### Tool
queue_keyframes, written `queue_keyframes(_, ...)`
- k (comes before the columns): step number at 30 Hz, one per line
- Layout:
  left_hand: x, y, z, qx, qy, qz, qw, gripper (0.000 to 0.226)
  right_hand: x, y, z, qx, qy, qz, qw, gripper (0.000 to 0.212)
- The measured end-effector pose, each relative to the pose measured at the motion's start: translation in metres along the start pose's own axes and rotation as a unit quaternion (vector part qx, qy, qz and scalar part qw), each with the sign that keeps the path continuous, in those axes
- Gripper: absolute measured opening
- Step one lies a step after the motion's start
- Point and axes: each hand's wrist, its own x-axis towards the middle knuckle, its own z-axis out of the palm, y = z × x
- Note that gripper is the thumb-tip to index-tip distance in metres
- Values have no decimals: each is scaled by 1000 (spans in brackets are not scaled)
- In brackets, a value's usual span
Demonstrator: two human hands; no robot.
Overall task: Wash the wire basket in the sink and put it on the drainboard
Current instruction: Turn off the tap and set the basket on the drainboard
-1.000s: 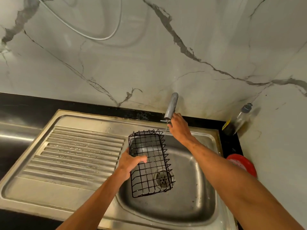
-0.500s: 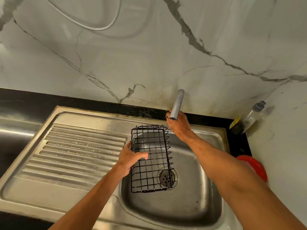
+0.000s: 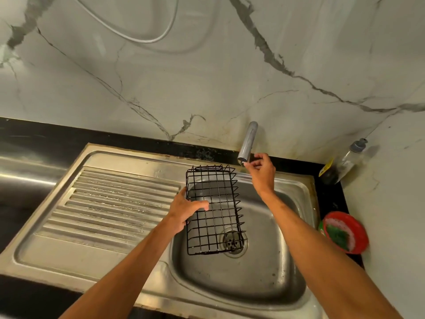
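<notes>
A black wire basket [image 3: 213, 203] hangs tilted over the steel sink bowl [image 3: 264, 286], its far end up near the back rim and its near end over the drain. My left hand [image 3: 184, 211] grips the basket's left side, thumb over the wires. The ribbed drainboard [image 3: 115, 203] lies to the left of the bowl. My right hand [image 3: 262, 172] is raised behind the basket, fingertips curled at the lower end of the grey tap spout [image 3: 248, 143]. No water stream shows.
A red soap dish with a green scrubber [image 3: 345, 231] sits on the black counter right of the sink. A clear bottle [image 3: 351, 157] leans in the back right corner. A grey hose [image 3: 138, 35] loops on the marble wall.
The thin water stream seen a second ago is gone. My right hand has stayed at the tap's end, now with only its fingertips there. The basket has shifted slightly in my left hand's grip.
</notes>
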Motion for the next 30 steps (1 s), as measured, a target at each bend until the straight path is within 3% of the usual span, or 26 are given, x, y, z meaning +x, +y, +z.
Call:
queue_keyframes(2, -3, 1, -2, -7, -4, -2, 1000, 119, -20, 6, -12, 33, -19, 41, 998, 42)
queue_keyframes(6, -19, -1, -11, -20, -19, 8, 1000, 123, -79, -4, -30, 93, -124, 134, 979, 20)
queue_keyframes(9, -28, -5, -21, -28, -26, 24, 999, 127, -119, -27, -36, 113, -224, 179, 951, 48)
queue_keyframes(13, -43, -9, -42, -24, -24, 37, 999, 102, -153, -57, -30, 149, -299, 169, 927, 79)
queue_keyframes(24, -50, -9, -150, -13, -3, 86, 996, 113, -182, -119, 52, 139, -298, 124, 936, 90)
queue_keyframes(30, -39, -6, -218, -13, -18, 85, 996, 101, -201, -161, 121, 145, -247, 139, 948, 76)
